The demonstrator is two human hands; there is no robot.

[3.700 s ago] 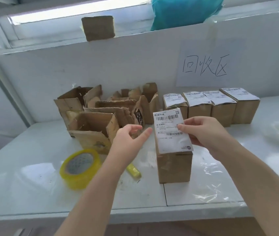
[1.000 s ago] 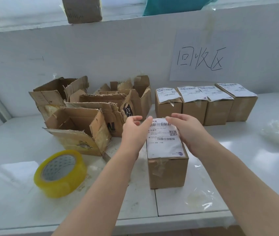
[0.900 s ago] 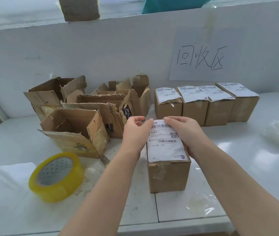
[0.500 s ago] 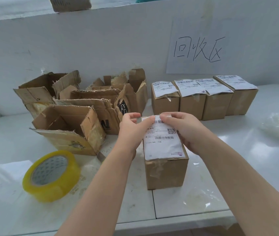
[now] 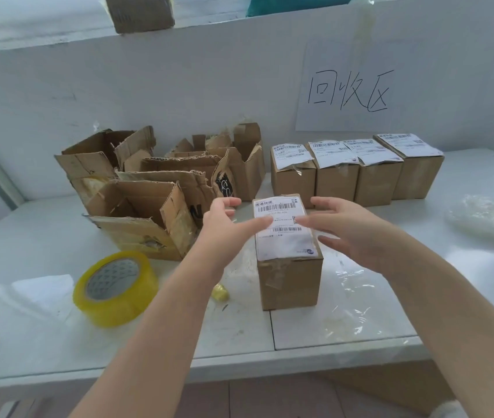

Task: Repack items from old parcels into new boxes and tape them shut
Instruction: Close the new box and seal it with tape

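Left hand (image 5: 224,226) and right hand (image 5: 352,233), fingers (image 5: 254,223) spread, over label (image 5: 288,247) on box (image 5: 289,282); middle lines hidden, illegible.

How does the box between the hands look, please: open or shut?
Shut. The box has its top closed flat beneath the shipping label.

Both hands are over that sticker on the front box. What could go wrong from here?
The label could set crooked or wrinkled if the left hand and right hand smooth it unevenly; labels on the back row of boxes already overhang and curl at their edges. The front box stands tall and narrow, so a sideways push might tip it toward the tape roll.
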